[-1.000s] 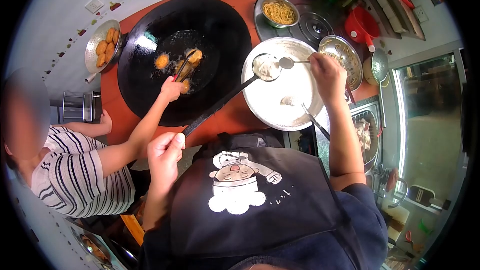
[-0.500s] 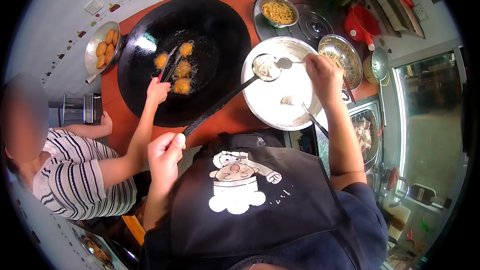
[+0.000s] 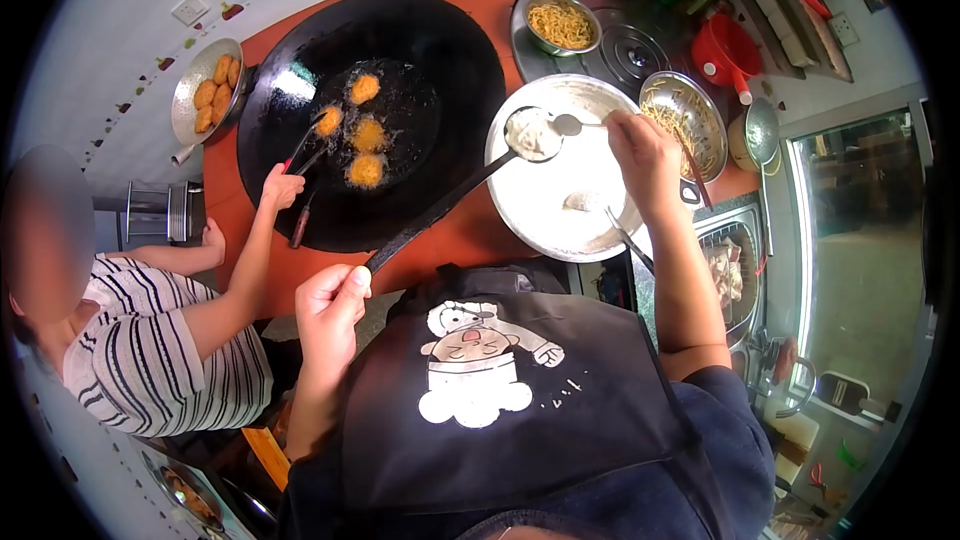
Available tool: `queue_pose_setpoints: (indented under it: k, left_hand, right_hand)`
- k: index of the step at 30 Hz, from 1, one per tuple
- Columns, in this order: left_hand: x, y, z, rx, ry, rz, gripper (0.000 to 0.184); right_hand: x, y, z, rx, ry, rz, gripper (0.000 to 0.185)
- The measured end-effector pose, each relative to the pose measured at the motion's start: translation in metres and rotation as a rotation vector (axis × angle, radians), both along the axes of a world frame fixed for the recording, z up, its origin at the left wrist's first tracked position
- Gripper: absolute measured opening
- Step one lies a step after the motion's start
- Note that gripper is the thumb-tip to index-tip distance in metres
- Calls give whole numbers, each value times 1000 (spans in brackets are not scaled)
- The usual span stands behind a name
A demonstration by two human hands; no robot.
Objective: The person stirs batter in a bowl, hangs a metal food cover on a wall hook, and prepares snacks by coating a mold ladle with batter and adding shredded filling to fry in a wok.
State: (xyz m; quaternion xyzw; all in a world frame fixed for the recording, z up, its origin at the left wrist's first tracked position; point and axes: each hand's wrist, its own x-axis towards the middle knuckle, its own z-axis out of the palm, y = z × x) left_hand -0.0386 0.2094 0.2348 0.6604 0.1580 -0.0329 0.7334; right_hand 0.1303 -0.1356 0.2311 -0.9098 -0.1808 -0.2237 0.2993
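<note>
My left hand (image 3: 332,312) is closed round the end of a long black-handled ladle (image 3: 440,206). The ladle's bowl, heaped with pale batter (image 3: 531,134), hangs over a wide metal basin (image 3: 510,202) of white batter. My right hand (image 3: 645,155) grips a small spoon (image 3: 568,125) by its handle, and the spoon's round bowl is at the right edge of the ladle. Lower in the basin, a second utensil (image 3: 626,237) rests with its head in the batter. Left of the basin stands a large black wok (image 3: 460,60) with several golden fritters (image 3: 367,134) in oil.
A co-worker's hand (image 3: 281,187) holds tongs (image 3: 300,147) at a fritter in the wok. Fried pieces fill a strainer (image 3: 180,105) at far left. A bowl of noodle-like strips (image 3: 560,26), a metal bowl (image 3: 700,105) and a red pot (image 3: 725,48) stand at the back right.
The co-worker's hand and tongs have moved left to the leftmost fritter, and the top fritter has shifted slightly. My hands, the ladle and the spoon stay almost in place.
</note>
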Motion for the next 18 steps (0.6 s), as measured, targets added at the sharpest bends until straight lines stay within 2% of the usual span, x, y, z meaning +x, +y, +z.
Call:
queue_pose_setpoints:
  k: [10,12,13,14,15,18]
  left_hand:
    - [-1,-3,1,-21,-5,39,27]
    - [0,-3,3,-31,-7,46,27]
    - [1,-2,3,-37,-1,62,27]
    - [0,0,2,-32,10,88,27]
    - [-1,4,3,-47,22,99,27]
    - [-4,23,0,-107,21,178,28]
  right_hand:
    - [1,1,2,0,2,19,9]
    - [6,-5,-9,86,-60,-75,9]
    - [4,-10,-8,179,63,-171,8]
    - [7,-20,-18,302,61,-236,10]
    - [6,-20,-14,650,167,-228,16]
    - [4,-30,-17,969,177,-291,20]
